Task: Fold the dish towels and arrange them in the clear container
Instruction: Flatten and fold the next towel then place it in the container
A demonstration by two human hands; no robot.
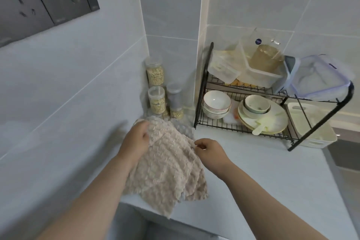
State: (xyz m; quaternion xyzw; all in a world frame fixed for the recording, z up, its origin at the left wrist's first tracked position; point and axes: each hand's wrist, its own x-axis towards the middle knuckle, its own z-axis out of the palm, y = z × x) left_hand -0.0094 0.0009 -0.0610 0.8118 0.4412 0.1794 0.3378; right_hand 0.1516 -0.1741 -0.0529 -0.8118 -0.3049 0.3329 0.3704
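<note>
A beige, bumpy dish towel hangs in front of me over the near part of the pale counter. My left hand grips its top left corner, fingers curled round the cloth. My right hand pinches the towel's right edge between thumb and fingers. Behind it, a grey-white towel lies bunched on the counter. A clear container with a blue-rimmed lid leans on the top shelf of the dish rack, far right.
A black wire dish rack holds bowls, plates and plastic boxes. Several jars of grain stand in the tiled corner. A white basket sits at the rack's right end. The counter edge runs below the towel.
</note>
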